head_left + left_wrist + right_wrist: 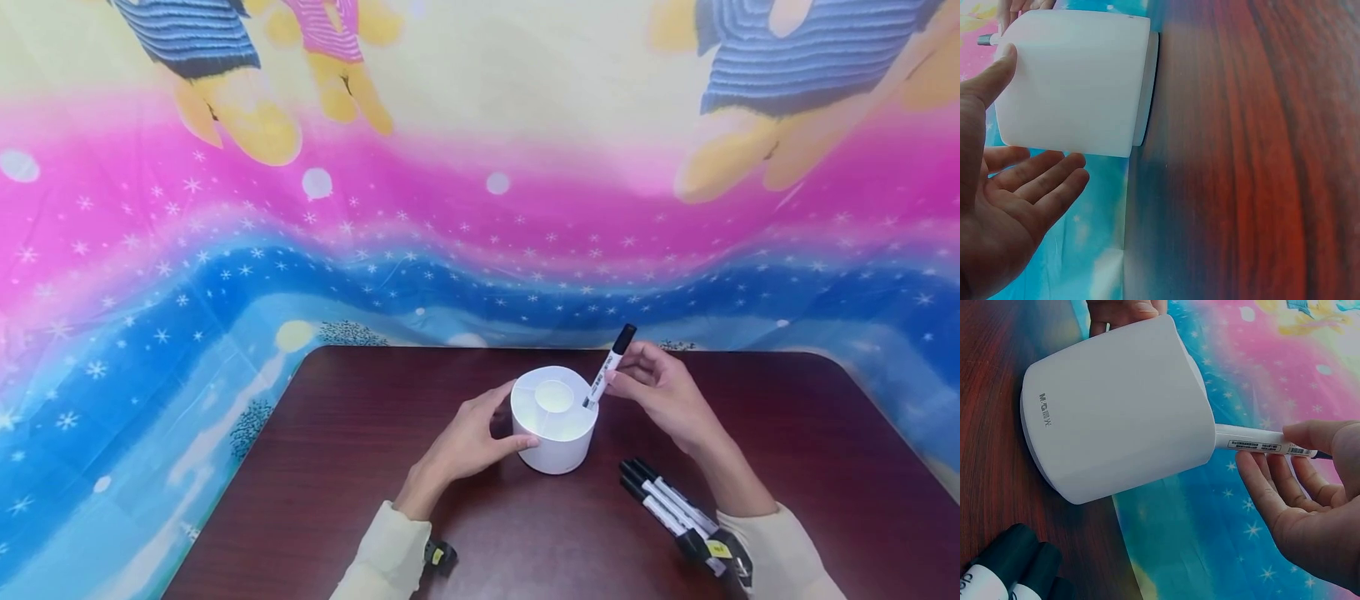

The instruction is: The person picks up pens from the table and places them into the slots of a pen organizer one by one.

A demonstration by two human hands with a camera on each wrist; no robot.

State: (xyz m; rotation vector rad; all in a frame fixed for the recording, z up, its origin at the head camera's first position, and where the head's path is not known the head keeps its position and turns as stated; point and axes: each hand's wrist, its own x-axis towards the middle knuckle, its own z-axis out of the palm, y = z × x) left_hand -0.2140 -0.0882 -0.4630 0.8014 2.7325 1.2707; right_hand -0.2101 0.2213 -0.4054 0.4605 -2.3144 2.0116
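A round white pen holder (555, 454) with a divided top and a central round well stands on the table. My left hand (472, 433) holds it from the left side, thumb on the near wall and fingers around the far side. In the left wrist view the thumb (999, 74) lies along the holder's wall (1072, 87). My right hand (663, 392) pinches a white whiteboard marker (606, 371) with a black cap. The marker leans, its lower end inside a right-hand compartment of the holder. The right wrist view shows the marker (1254, 439) between thumb and fingers.
Several black-capped markers (675, 504) lie side by side on the dark wooden table (360, 417), below my right forearm. Behind the table hangs a colourful printed cloth (450, 250). Black wrist devices (441, 557) sit at both sleeves.
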